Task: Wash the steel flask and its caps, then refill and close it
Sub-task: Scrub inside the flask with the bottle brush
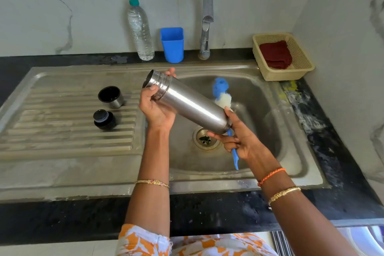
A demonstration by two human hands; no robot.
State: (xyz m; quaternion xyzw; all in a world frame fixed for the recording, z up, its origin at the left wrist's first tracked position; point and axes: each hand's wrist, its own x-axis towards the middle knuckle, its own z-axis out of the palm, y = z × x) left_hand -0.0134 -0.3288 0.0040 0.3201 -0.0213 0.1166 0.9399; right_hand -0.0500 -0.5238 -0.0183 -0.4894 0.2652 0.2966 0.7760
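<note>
In the head view, the steel flask (187, 103) lay tilted across the middle of the frame, held in the air over the sink basin (259, 97), its open threaded mouth toward the upper left and its base toward the lower right. The left hand (156, 108) had its grip closed round the flask's neck, thumb on the near side and fingertips showing over the far rim. The right hand (242, 140) supported the base with its fingers while the same grip held the blue handle of a bottle brush (221, 94); the brush's blue and white head stuck up behind the flask, and the handle's end pointed down below the hand. The drain (205, 138) sat just under the flask's base.

At centre left, on the ribbed draining board (62, 122), stood the two caps: the steel outer cap (111, 96) with its black inside facing up, and just below it the black inner stopper (104, 119). They stood near each other but apart.

Along the back of the black worktop (62, 61) stood a clear plastic water bottle (140, 31) with a green lid, a blue plastic cup (172, 44) just to its right, and the chrome tap (206, 25). In the upper right a cream basket (299, 68) held a folded dark red cloth (275, 54).
</note>
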